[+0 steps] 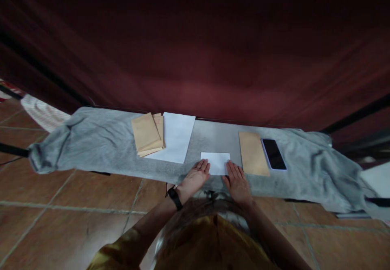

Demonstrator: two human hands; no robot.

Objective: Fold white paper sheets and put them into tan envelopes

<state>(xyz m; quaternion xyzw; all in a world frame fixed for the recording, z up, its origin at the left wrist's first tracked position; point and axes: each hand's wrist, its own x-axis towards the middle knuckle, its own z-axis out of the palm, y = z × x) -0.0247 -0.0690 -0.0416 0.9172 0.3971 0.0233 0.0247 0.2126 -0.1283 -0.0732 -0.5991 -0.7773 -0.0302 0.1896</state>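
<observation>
A small folded white paper [215, 162] lies on the grey cloth-covered table [103, 148] right in front of me. My left hand [195, 178], a black band on its wrist, rests flat with fingers stretched onto the paper's lower left corner. My right hand [237, 178] lies flat too, fingertips touching the paper's lower right edge. Neither hand holds anything. A single brown envelope [253, 154] lies just right of the paper.
A black phone [273, 154] lies beside the brown envelope. At the left, a stack of brown envelopes [148, 133] overlaps a large white sheet [178, 138]. A dark red curtain [195, 58] hangs behind the table. Terracotta floor tiles [61, 213] lie below.
</observation>
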